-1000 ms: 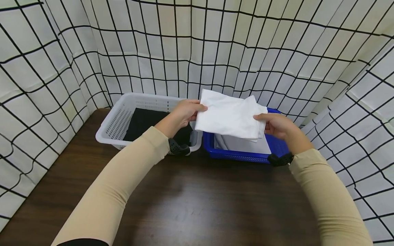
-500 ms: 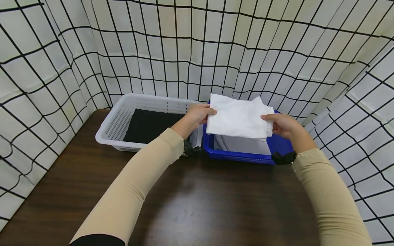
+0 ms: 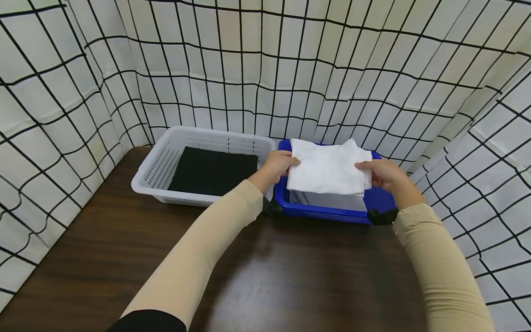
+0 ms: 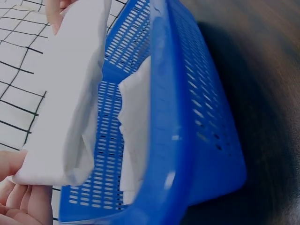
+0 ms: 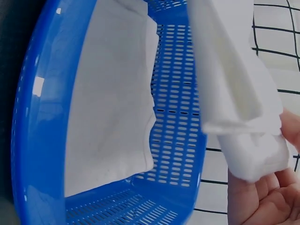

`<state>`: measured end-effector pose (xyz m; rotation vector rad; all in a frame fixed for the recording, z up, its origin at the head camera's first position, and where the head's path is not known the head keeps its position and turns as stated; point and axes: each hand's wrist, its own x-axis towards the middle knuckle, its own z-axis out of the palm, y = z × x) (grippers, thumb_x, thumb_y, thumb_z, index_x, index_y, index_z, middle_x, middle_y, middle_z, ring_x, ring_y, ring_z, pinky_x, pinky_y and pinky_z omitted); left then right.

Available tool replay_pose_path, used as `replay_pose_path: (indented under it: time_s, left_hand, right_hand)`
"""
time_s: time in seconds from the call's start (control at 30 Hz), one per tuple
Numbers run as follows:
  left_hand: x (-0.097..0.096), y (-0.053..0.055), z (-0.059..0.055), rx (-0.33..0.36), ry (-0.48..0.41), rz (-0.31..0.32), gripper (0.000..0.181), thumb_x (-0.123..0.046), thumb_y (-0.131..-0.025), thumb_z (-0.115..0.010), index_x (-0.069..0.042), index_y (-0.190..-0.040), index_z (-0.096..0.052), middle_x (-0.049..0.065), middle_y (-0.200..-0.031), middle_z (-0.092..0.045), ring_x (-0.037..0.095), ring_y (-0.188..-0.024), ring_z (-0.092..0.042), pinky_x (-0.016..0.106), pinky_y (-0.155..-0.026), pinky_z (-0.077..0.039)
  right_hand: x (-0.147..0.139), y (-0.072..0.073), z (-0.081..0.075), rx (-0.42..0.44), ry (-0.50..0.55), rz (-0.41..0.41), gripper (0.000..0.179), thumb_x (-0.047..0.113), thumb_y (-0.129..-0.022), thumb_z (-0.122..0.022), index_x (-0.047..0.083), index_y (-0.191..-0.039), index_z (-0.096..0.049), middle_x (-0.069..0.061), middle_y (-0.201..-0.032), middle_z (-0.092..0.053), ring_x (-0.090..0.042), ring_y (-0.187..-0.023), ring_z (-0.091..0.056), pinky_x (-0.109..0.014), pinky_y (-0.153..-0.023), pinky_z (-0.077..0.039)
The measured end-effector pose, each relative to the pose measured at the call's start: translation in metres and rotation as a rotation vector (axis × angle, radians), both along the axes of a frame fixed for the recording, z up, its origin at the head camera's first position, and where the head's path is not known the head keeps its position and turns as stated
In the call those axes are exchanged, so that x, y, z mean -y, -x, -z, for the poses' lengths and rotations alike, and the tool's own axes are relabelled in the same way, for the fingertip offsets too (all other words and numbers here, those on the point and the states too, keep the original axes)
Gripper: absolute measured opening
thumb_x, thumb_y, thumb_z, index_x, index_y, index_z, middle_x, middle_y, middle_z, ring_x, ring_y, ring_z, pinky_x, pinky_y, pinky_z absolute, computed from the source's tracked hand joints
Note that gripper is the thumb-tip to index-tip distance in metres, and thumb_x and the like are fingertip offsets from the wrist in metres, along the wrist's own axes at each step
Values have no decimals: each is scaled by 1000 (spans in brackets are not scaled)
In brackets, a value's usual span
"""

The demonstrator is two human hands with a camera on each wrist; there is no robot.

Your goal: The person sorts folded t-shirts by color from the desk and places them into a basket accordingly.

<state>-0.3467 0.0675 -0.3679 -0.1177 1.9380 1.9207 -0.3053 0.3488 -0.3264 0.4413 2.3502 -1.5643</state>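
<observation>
A folded white cloth (image 3: 329,168) is held flat between both hands, over the blue basket (image 3: 323,212). My left hand (image 3: 276,167) pinches its left edge, thumb on top and fingers beneath. At the opposite edge my right hand (image 3: 386,176) grips it the same way. Both wrist views show the cloth above the basket's rim, its folded layers hanging slightly loose. Inside the basket lies another folded whitish cloth (image 5: 110,98), partly covered by the held one in the head view.
To the left stands a white basket (image 3: 143,177) with a folded black cloth (image 3: 213,170) in it. Both baskets sit on a dark wooden table (image 3: 265,272). A black wire grid (image 3: 261,87) backed with white sheeting surrounds the table at the back and sides.
Both hands have carried the white cloth rightward and lower, from partly beside the white basket to over the blue one. More of the black cloth now shows.
</observation>
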Motion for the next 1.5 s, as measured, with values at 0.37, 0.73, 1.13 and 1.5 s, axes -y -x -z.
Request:
replay_pose_path:
  time_s: [0.37, 0.73, 1.13, 1.5]
  left_hand:
    - [-25, -5, 24, -154, 217, -28, 43, -9, -92, -67, -2, -134, -61, 13, -138, -59, 26, -122, -59, 39, -101, -53]
    - [-35, -13, 30, -509, 689, 110, 44, -6, -92, -64, -14, -61, -34, -2, -58, -28, 12, -54, -27, 22, -49, -26]
    - [-43, -21, 34, -642, 866, 149, 21, 0, -93, -55, -2, -105, -72, 12, -107, -75, 23, -94, -71, 35, -81, -59]
    - [-36, -23, 32, -571, 670, 94, 20, -4, -92, -64, -1, -109, -74, 12, -110, -74, 25, -103, -69, 36, -89, -58]
  right_hand:
    - [0, -1, 21, 15, -160, 19, 64, 26, -96, -65, -8, -144, -40, 7, -87, -60, -3, -68, -63, -19, -67, -57]
    - [8, 8, 45, 23, -252, 37, 62, 26, -96, -64, -5, -145, -42, -7, -107, -61, -5, -70, -58, -20, -64, -53]
    - [8, 7, 60, 89, -248, 145, 66, 25, -97, -61, 1, -153, -34, -19, -154, -43, -24, -114, -52, -27, -86, -50]
    - [-5, 2, 79, 179, -162, 183, 70, 20, -100, -55, -4, -156, -20, -22, -164, -20, -38, -149, -28, -46, -120, -33]
